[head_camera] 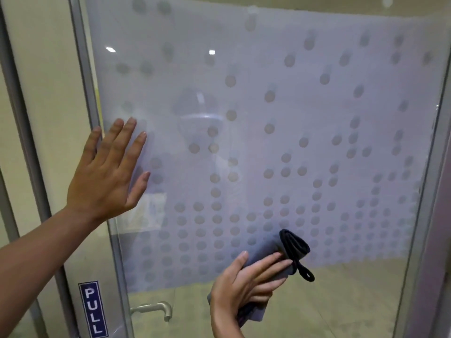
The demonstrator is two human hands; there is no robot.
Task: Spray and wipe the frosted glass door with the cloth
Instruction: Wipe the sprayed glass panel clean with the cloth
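Observation:
The frosted glass door fills most of the view, its pale film dotted with clear circles that crowd together lower down. My left hand lies flat with straight fingers against the glass near the door's left edge. Low in the middle, my right hand grips a folded grey cloth with a black hem and loop, holding it against the lower part of the frosted film. No spray bottle is in view.
A grey metal frame runs down the door's left side, with a blue PULL sign low on it. A metal lever handle shows through the clear strip below the film. Another frame post stands at the right.

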